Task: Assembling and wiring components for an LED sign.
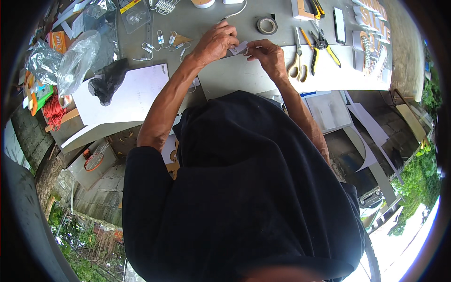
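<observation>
My left hand (216, 43) is closed at the middle of the table's near part, around a slim tool with a white cord (236, 14); most of the tool is hidden by the fingers. Beside it, my right hand (268, 55) is pinched at a small white piece (239, 48) with a thin pale wire at its edge. The fingertips of both hands nearly meet at this piece. Left of my left hand lie several small white modules with wires (159, 40). A roll of black tape (267, 25) sits beyond my right hand.
Scissors (298, 61), yellow-black pliers (321, 44) and a cutter (318, 9) lie on the right. White raised letters (371, 35) stand at the far right. Plastic bags (77, 58), a black bag (108, 81) and red cord (54, 113) crowd the left. White sheets (129, 96) overhang the table's edge.
</observation>
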The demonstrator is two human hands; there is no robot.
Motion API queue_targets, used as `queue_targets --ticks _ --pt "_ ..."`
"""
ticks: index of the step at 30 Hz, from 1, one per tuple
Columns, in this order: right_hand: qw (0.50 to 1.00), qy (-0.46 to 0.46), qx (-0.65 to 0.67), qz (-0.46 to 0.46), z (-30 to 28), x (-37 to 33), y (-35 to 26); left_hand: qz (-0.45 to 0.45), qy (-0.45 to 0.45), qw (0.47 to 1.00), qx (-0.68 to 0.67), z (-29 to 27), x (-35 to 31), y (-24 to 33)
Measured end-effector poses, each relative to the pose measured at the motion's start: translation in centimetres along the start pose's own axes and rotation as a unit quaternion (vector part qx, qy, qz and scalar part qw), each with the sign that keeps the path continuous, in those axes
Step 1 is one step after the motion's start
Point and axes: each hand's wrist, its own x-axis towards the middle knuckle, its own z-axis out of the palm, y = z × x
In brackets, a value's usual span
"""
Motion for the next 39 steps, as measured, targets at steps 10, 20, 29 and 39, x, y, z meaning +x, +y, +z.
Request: queue_targets --ticks 10,20,29,39 --pt "0.998 -0.012 0.042 0.034 1.4 1.6 -0.2 -0.012 0.092 0.995 0.035 0.1 -0.9 1.2" --pt "0.996 0.008 -0.076 -0.045 1.6 1.3 -1.0 -0.261 0.123 0.95 -0.115 0.0 -1.5 6.2" --pt "0.998 -0.02 -0.054 -0.039 2.0 0.6 -1.6 -0.298 0.131 0.943 -0.069 1.9 -2.6 5.9" --pt "0.996 -0.052 -0.067 0.025 2.2 1.0 -1.5 -0.428 0.098 0.845 -0.306 1.1 -3.0 5.0"
